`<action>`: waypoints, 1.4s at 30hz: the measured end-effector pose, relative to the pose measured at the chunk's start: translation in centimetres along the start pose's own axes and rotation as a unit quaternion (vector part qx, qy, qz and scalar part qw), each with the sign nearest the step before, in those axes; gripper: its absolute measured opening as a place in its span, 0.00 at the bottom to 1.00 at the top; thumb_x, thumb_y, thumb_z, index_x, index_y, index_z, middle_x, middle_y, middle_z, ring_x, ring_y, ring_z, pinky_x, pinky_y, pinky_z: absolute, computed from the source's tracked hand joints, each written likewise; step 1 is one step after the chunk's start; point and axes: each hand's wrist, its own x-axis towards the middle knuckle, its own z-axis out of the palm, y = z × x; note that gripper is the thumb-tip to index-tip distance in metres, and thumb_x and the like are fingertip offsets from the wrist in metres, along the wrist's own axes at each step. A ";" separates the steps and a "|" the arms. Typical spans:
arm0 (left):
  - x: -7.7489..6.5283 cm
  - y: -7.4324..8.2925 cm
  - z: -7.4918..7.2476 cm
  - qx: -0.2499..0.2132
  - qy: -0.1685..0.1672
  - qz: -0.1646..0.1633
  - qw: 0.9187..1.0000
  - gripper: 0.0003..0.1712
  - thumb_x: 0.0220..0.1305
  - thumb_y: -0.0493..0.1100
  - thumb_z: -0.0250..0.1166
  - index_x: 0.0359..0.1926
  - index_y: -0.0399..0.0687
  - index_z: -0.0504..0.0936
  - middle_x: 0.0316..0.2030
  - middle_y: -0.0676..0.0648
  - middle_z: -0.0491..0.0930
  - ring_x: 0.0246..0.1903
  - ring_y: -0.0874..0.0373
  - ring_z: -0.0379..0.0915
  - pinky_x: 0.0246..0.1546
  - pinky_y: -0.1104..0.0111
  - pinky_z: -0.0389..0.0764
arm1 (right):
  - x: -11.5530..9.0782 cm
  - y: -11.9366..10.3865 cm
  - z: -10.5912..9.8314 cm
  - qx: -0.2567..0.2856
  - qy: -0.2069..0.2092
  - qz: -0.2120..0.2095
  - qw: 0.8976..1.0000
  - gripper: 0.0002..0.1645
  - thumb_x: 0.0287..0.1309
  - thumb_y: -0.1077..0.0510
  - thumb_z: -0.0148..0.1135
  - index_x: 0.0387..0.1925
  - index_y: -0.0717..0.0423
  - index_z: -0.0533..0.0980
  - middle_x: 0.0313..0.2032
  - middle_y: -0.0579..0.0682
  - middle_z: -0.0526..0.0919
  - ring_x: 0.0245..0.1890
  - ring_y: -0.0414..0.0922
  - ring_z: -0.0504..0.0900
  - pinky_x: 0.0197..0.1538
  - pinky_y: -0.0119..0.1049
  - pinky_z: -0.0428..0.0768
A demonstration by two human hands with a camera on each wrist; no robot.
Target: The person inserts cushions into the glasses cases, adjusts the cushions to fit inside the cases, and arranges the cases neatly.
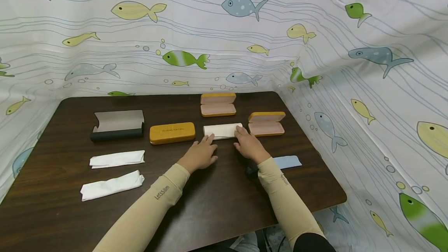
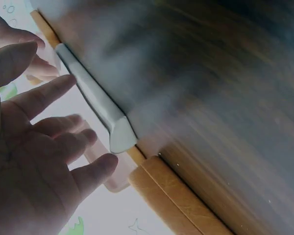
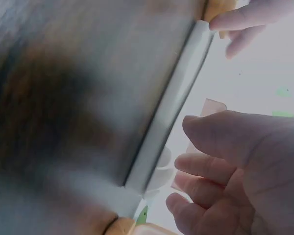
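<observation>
A folded white cloth (image 1: 221,131) lies flat on the dark wooden table, its long side running left to right. My left hand (image 1: 198,154) is at its left end, with fingers spread and fingertips at the near edge. At the right end, my right hand (image 1: 250,144) has its fingertips on the cloth. In the left wrist view, the left fingers are loosely extended beside the cloth (image 2: 90,88). The right wrist view has the right hand (image 3: 235,171) with relaxed fingers near the cloth (image 3: 171,107). Neither hand grips anything visibly.
Left of the cloth is a closed yellow glasses case (image 1: 172,133). Open yellow cases stand behind (image 1: 218,109) and to the right (image 1: 266,127). Farther left are an open dark case (image 1: 117,136) and two folded white cloths (image 1: 117,159). A light blue cloth (image 1: 287,162) lies by the right forearm.
</observation>
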 end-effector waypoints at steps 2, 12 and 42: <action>0.0 0.3 0.0 -0.012 0.002 0.003 1.000 0.31 0.75 0.51 0.61 0.71 0.41 0.71 0.76 0.36 0.56 0.74 0.41 0.55 0.67 0.41 0.66 | -0.4 0.3 -0.3 0.017 0.001 0.008 1.000 0.32 0.76 0.53 0.56 0.74 0.62 0.64 0.77 0.58 0.56 0.77 0.55 0.55 0.74 0.61 0.57; 0.1 2.0 0.6 -0.040 0.030 0.033 0.998 0.25 0.75 0.48 0.61 0.67 0.42 0.75 0.61 0.42 0.79 0.60 0.47 0.76 0.58 0.53 0.78 | -3.0 3.6 -1.7 0.127 0.043 0.052 0.990 0.27 0.76 0.55 0.54 0.70 0.64 0.69 0.66 0.62 0.74 0.66 0.60 0.73 0.68 0.58 0.69; 3.4 10.6 3.5 -0.291 -0.104 0.083 0.947 0.27 0.76 0.33 0.44 0.73 0.39 0.66 0.68 0.41 0.72 0.71 0.48 0.64 0.70 0.57 0.66 | -10.2 13.8 -0.5 0.135 -0.022 0.325 0.936 0.30 0.75 0.53 0.54 0.59 0.80 0.68 0.57 0.80 0.67 0.58 0.76 0.67 0.53 0.68 0.74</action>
